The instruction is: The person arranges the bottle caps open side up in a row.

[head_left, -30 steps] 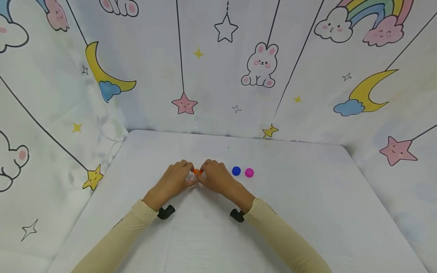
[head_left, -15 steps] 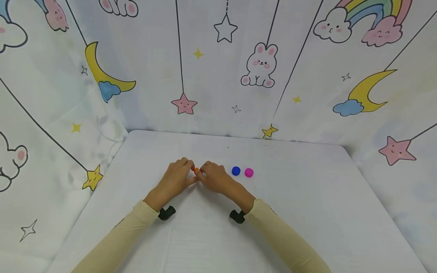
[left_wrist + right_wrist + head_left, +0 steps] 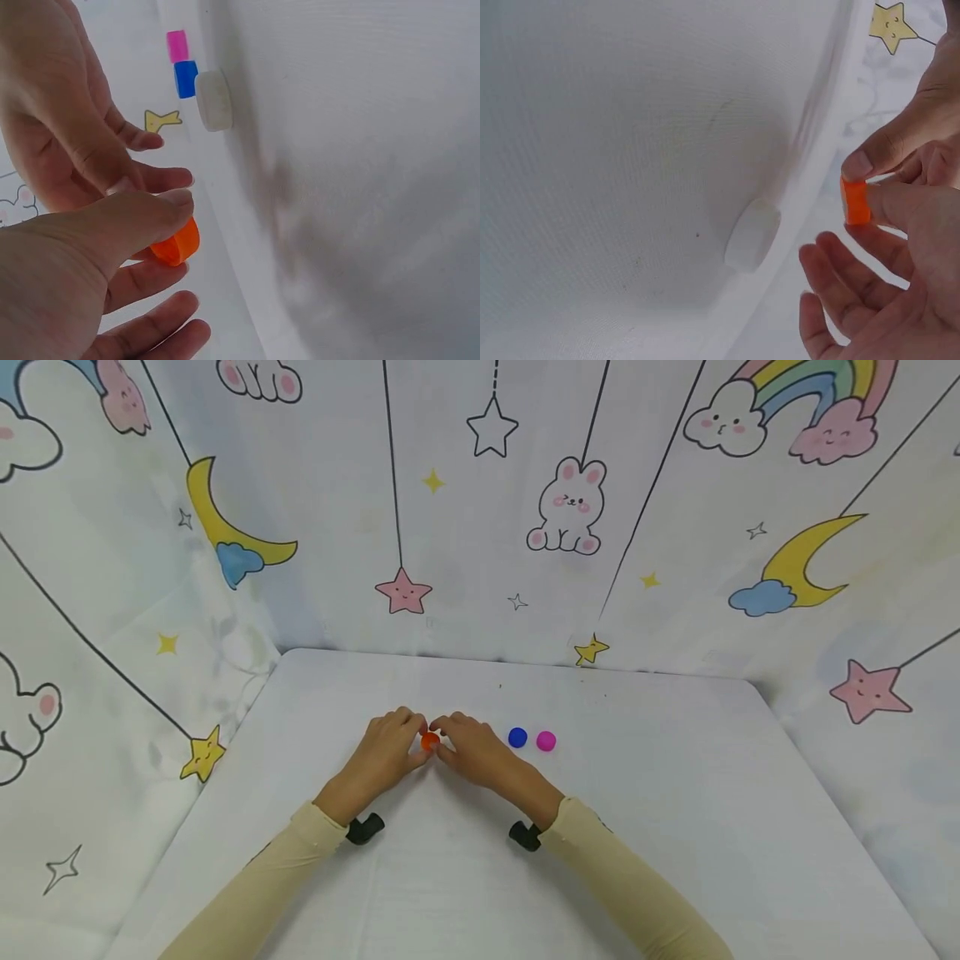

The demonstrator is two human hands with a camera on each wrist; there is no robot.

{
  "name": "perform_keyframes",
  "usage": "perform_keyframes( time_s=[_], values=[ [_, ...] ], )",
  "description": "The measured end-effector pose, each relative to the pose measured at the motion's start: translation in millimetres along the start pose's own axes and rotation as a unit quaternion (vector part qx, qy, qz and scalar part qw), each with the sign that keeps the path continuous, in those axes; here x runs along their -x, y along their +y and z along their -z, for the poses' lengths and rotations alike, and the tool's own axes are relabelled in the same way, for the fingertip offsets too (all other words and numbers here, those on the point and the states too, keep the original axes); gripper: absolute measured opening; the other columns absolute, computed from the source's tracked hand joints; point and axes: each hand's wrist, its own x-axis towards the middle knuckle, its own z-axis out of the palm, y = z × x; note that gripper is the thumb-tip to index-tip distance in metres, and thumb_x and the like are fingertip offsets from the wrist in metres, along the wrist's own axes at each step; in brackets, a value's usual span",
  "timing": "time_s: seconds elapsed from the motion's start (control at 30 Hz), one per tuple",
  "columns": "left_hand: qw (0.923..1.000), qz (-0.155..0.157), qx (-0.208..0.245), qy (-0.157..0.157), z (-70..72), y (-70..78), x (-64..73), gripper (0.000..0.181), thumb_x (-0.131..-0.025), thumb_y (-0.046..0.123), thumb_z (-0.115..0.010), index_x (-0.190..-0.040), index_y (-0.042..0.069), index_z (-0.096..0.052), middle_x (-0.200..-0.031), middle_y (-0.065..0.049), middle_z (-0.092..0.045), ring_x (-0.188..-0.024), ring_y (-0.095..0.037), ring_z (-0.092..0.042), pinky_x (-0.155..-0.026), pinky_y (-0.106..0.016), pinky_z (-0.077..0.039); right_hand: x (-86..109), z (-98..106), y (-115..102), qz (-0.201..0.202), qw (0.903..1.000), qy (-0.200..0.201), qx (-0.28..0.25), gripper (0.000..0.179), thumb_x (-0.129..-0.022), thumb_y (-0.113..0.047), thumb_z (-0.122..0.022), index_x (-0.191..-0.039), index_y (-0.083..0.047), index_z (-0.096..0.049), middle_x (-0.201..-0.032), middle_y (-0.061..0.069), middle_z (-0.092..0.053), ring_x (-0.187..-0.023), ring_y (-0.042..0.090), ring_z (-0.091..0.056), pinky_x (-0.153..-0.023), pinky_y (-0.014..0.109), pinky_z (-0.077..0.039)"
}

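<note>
A small, thick orange disc (image 3: pixel 430 741) is between the two hands, raised off the table in both wrist views. The left hand (image 3: pixel 386 747) pinches its edge between thumb and index finger. From the other side the right hand (image 3: pixel 472 750) has its thumb and index finger at the disc, while its other fingers (image 3: pixel 840 289) are spread and bent. A round blue piece (image 3: pixel 517 737) lies on the table to the right of the right hand, with a pink one (image 3: pixel 546 741) beside it. A white disc (image 3: pixel 214 101) stands near the blue piece; in the head view I cannot make it out.
The table (image 3: pixel 660 827) has a white cover. Behind it hangs a white cloth (image 3: pixel 337 510) printed with moons, stars and a bunny. Black wrist cameras (image 3: pixel 365 828) sit below both wrists, at the cream sleeves (image 3: pixel 622 885).
The orange disc has turned between the fingers and shows its round face to the head camera. The right index finger has lifted slightly. The blue and pink pieces lie where they were.
</note>
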Motion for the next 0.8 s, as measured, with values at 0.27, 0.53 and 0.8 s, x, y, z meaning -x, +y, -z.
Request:
perform_keyframes(
  time_s=[0.27, 0.53, 0.8],
  values=[
    [0.9994, 0.007, 0.01, -0.033, -0.5, -0.3, 1.4, 0.033, -0.083, 0.023, -0.085, -0.102, 0.003, -0.066, -0.096, -0.006, -0.056, -0.093, -0.025, -0.054, -0.087, -0.047, -0.044, 0.1, -3, 3, 0.03, 0.9973, 0.004, 0.067, 0.031, -0.096, -0.024, -0.07, -0.127, -0.016, -0.067, -0.116, 0.002, -0.063, -0.106, 0.017, -0.059, -0.087, 0.038, -0.049],
    [0.9967, 0.028, 0.023, -0.073, -5.5, -0.4, -0.2, 0.03, -0.082, 0.022, -0.085, -0.101, 0.005, -0.069, -0.1, -0.005, -0.056, -0.095, -0.025, -0.054, -0.092, -0.049, -0.04, -1.7, -11, 6, 0.027, 0.9963, 0.0, 0.081, 0.029, -0.096, -0.025, -0.071, -0.123, -0.016, -0.07, -0.111, 0.0, -0.063, -0.104, 0.016, -0.059, -0.087, 0.034, -0.047],
    [0.9952, 0.037, 0.034, -0.084, -7.4, 0.0, -1.0, 0.026, -0.084, 0.021, -0.084, -0.099, 0.008, -0.068, -0.103, -0.006, -0.056, -0.099, -0.027, -0.055, -0.089, -0.049, -0.04, -4.0, -14, 7, 0.023, 0.9959, -0.008, 0.087, 0.027, -0.098, -0.026, -0.068, -0.123, -0.016, -0.07, -0.108, 0.0, -0.063, -0.101, 0.017, -0.058, -0.086, 0.034, -0.045]
  ],
)
